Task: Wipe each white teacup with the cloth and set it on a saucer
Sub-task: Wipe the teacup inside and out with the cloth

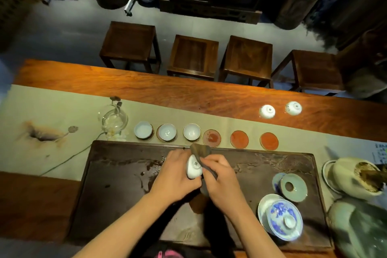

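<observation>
L hand (176, 174) fingers wrapped on a white teacup (193, 168), held base-up over the tray near the worktop's near edge; R hand (219, 178) fingers pinch the cloth (201, 151) vs its foot. Cup prob. light, glazed, slick, chips easy: grip the wall, not the rim.

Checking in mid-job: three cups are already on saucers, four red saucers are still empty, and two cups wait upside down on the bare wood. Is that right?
Not quite. The head view shows three empty red saucers, not four. The rest stands: three cups already sit on saucers, and two cups wait upside down on the bare wood.
</observation>
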